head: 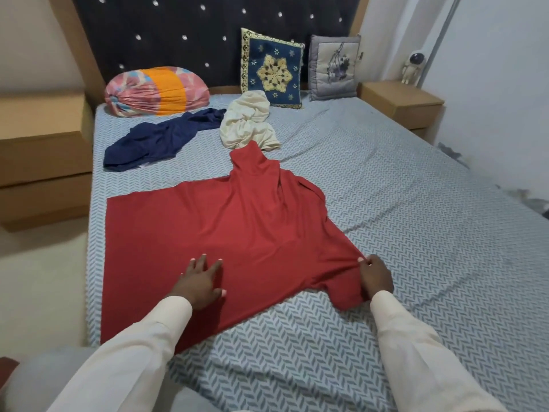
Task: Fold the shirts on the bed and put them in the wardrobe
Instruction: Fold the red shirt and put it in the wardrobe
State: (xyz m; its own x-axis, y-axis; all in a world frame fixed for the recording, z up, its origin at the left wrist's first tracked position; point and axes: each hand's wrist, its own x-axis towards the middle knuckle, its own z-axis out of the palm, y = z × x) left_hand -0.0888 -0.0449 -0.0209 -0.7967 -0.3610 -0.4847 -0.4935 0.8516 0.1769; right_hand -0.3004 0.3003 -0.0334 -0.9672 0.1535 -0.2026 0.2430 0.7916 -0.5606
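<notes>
The red shirt (237,227) lies spread on the bed (386,233), hem toward the left edge. The left hand (202,283) rests palm down on the shirt body, fingers straight and splayed. The right hand (375,278) pinches a gather of fabric beside the near sleeve. The far sleeve end meets the crumpled cream shirt (248,123); overlap cannot be determined. A navy shirt (160,138) lies bunched beyond, apart.

A blue cushion (271,69) and grey cushion (334,66) lean on the headboard (178,34), a figurine (413,68) tops the nightstand (401,99).
</notes>
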